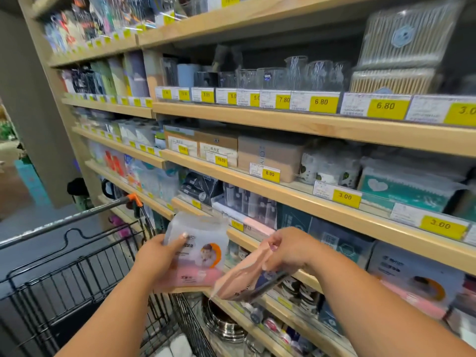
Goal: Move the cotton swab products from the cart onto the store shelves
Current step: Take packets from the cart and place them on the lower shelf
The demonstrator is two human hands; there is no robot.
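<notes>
In front of the wooden shelves and above the black cart, each hand holds a pouch. The left hand clasps a pink-and-clear pouch flat by its side; the right hand pinches another pouch by its top edge. Both look light, soft and slippery; the sealed edges seem the best grip.

We see clear glass cups in a row above yellow price tags, brown boxes one level below, and steel pots low down.
</notes>
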